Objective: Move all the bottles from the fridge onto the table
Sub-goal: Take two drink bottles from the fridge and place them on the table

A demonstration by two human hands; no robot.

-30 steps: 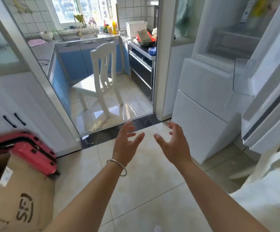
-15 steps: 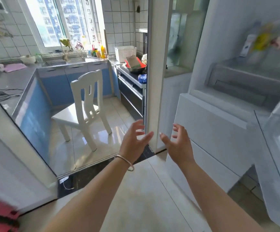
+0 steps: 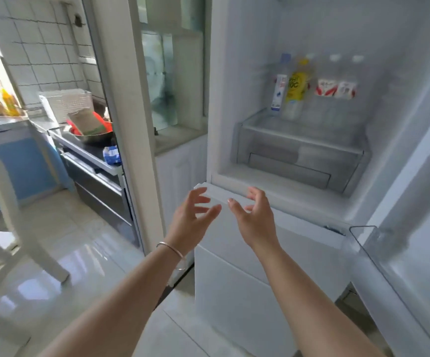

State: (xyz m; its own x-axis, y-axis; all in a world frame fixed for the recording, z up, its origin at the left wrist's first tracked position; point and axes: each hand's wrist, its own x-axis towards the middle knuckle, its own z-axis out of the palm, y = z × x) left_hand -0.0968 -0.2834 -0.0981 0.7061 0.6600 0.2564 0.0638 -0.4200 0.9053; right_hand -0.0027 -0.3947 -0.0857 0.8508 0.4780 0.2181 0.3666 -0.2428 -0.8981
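Both hands are held up empty in front of the open fridge (image 3: 247,73), left hand (image 3: 192,219) and right hand (image 3: 253,219) side by side, fingers spread and loosely bent, nothing gripped. The bottles (image 3: 296,88) are seen up at about 1 o'clock from the hands, stood in a row on a shelf (image 3: 301,140) inside, kinda blurry. A bracelet (image 3: 171,249) is worn on the left wrist.

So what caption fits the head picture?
Two empty hands, left and right, reach toward bottles in the open fridge.
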